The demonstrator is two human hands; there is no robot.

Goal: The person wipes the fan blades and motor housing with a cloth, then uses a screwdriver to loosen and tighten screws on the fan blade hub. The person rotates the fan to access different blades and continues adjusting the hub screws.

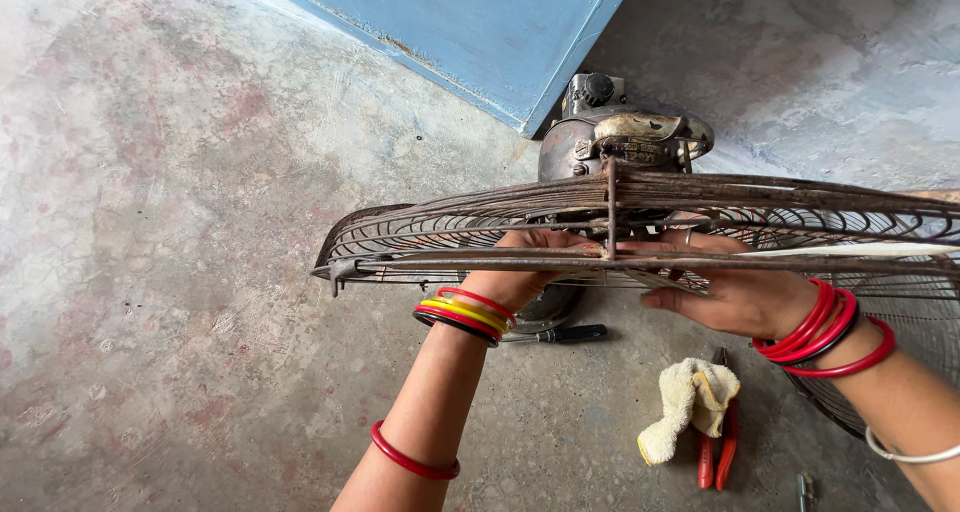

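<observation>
- Forearms at the bottom edge, reaching up from below; red bangles on both wrists, yellow and black ones mixed in on the left, a thin silver one lower on the right.
- Pliers (718,450) with red handles flat on the concrete floor (150,272), just beside the right forearm, partly under a cream rag (688,404).
- Screwdriver (560,334) with a dark handle on the floor, between the two wrists.
- Left hand (520,272) pushed in under the rusty wire fan guard (480,227), fingers curled up against the wires near the middle; exact grip hidden by the rim, cannot tell.
- Right hand (735,294) just beside it, fingers stretched flat and close together toward the guard's centre, tips touching or nearly touching the left hand.
- Fan guard seen edge-on, spanning from mid-frame to the right edge, above both hands.
- Fan motor (620,132), grey and grimy, behind the guard.
- Blue painted wall panel (470,22) farthest back, meeting the floor.
</observation>
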